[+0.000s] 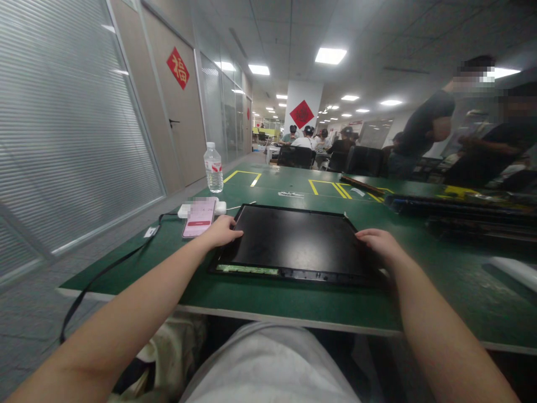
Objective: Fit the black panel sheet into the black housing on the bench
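Note:
A black LCD screen panel lies face up on the green table in front of me. Along its near edge, on the left, runs a strip of green circuit board. My left hand grips the panel's left side, thumb resting on the top face and the other fingers over or under the edge. On the opposite side my right hand holds the right edge, fingertips at the frame; its lower fingers are partly hidden and a little blurred.
Left of the panel are a phone with a lit screen, a white power strip with a black cable, and a water bottle. Long dark parts lie on the right, near a white object. People stand beyond the table.

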### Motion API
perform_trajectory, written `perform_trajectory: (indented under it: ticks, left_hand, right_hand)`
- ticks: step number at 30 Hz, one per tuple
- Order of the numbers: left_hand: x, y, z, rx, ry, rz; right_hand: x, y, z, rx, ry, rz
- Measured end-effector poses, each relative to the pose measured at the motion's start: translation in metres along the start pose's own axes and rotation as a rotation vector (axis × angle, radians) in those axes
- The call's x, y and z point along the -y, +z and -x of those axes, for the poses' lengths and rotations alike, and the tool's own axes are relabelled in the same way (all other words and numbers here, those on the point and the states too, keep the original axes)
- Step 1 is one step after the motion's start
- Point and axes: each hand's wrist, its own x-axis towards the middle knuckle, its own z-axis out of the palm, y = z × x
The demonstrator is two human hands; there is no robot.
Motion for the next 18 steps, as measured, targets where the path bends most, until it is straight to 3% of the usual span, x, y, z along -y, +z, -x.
perform_trajectory:
  ticks: [11, 18]
  left_hand:
    - [0.0041, 0.0012, -0.003, -0.012, 0.057, -0.08]
    - [0.0087, 0.0011, -0.0013, 0.03, 0.104, -0.034]
  right_hand:
    - [0.0048, -0.0004, 0.0045, -0.021, 0.021, 0.052]
    - [0.0072, 0.0018, 0.0058, -0.033, -0.045, 0.179]
